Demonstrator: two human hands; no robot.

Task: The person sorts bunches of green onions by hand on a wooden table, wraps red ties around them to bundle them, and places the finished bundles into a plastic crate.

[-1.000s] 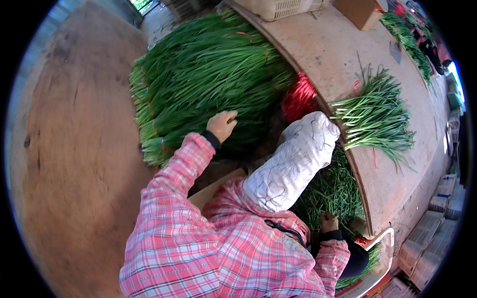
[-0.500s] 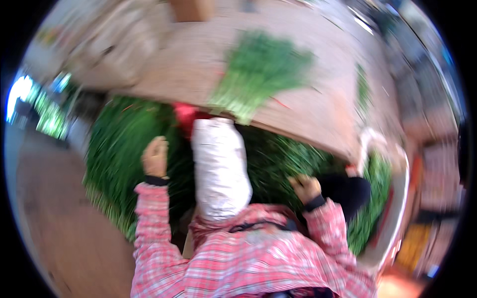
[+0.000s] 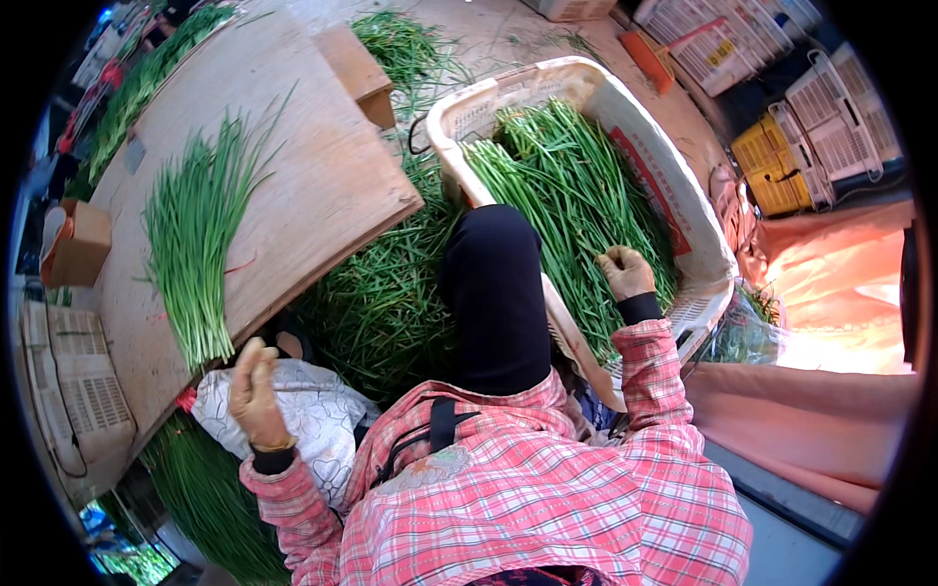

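Observation:
My left hand (image 3: 259, 396) is raised over the patterned white cloth (image 3: 311, 415) on my left leg. Its fingers are stretched out and hold nothing, close to the cut ends of a fanned bunch of garlic chives (image 3: 200, 249) on the wooden board. My right hand (image 3: 628, 272) is above the white plastic basket (image 3: 708, 230), at the chives (image 3: 572, 190) lying inside it. Its fingers are curled in; whether a stem is between them is too small to tell. Both hands look gloved, with dark cuffs at the wrists.
Loose green leaves (image 3: 386, 283) are heaped between the board (image 3: 322, 166) and the basket, around my dark-trousered knee (image 3: 495, 259). More chives (image 3: 210, 493) lie low on the left. A wooden block (image 3: 357, 73) rests at the board's far edge. Crates (image 3: 772, 161) stand at the far right.
My view has turned right, bringing the basket toward the middle and the board to the left. My right hand is now over the basket; the left is near the bunch's cut ends.

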